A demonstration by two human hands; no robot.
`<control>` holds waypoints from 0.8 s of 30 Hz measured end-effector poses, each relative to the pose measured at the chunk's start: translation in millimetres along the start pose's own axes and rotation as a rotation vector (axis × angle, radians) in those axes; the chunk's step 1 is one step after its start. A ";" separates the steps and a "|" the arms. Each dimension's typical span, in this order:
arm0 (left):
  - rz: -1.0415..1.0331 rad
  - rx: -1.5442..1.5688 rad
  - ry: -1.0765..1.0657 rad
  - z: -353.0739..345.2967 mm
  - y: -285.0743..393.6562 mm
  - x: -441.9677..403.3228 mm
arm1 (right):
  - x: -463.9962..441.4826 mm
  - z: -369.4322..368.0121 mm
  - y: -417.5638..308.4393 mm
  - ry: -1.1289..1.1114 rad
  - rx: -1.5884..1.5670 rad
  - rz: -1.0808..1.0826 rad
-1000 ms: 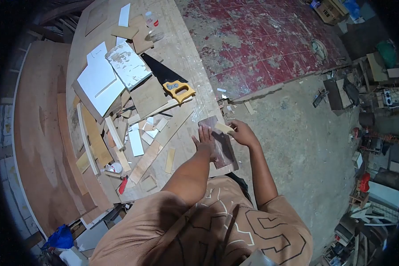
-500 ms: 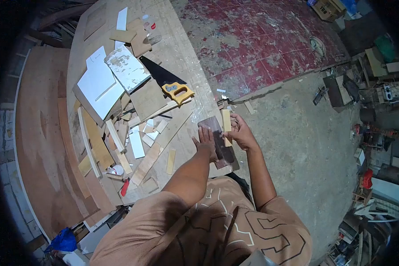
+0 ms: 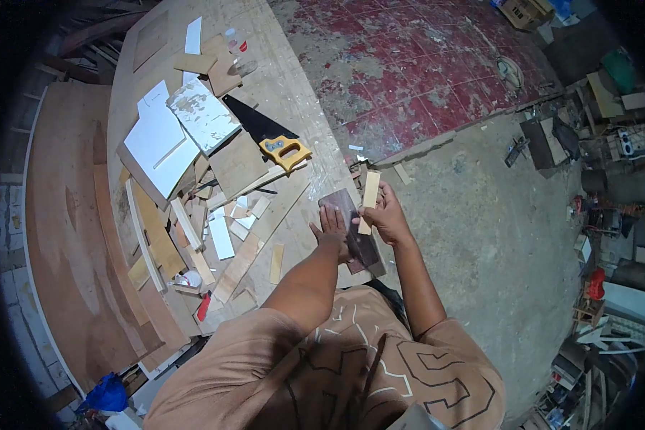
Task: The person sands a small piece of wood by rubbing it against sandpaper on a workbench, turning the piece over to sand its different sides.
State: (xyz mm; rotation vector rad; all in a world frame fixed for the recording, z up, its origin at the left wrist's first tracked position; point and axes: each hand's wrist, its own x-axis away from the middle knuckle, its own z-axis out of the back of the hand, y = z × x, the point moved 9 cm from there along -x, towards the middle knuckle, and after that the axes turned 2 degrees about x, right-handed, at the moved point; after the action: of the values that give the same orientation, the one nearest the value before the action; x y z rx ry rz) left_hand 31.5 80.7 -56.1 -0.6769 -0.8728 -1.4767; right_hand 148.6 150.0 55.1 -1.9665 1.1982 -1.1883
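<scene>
A dark brown board (image 3: pixel 364 248) lies along the right edge of the wooden workbench (image 3: pixel 294 86). My left hand (image 3: pixel 332 231) rests flat on it with the fingers spread. Over the board's right side, my right hand (image 3: pixel 384 215) pinches a short pale wood strip (image 3: pixel 371 190) between thumb and fingers. A handsaw with a yellow handle (image 3: pixel 285 152) lies on the bench beyond my hands. Another pale strip (image 3: pixel 276 263) lies left of my left forearm.
White panels (image 3: pixel 154 136), a paint-stained block (image 3: pixel 204 115) and several wood offcuts (image 3: pixel 222 233) cover the bench's left part. A bottle (image 3: pixel 236 41) is near the far end. Concrete floor (image 3: pixel 466 215) lies to the right, with clutter along the far right.
The pale strip in my right hand has turned from pointing left across the board to nearly upright in view. My left hand stays on the board. The view has shifted slightly.
</scene>
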 end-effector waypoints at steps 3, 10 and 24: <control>0.011 0.021 0.025 1.7 -0.6 -1.4 | -1.3 2.0 3.6 -0.004 0.006 -0.016; 0.009 -0.002 0.023 -5.5 -3.6 -8.3 | -1.8 4.7 5.4 0.039 -0.061 -0.053; 0.013 0.012 0.002 1.7 -0.6 0.0 | 5.3 1.5 2.4 0.024 -0.181 -0.069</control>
State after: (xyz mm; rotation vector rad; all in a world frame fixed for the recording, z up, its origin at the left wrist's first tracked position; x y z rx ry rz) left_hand 30.7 82.1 -55.3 -0.6712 -0.8731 -1.4591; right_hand 150.1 144.1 54.7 -2.1470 1.3003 -1.1763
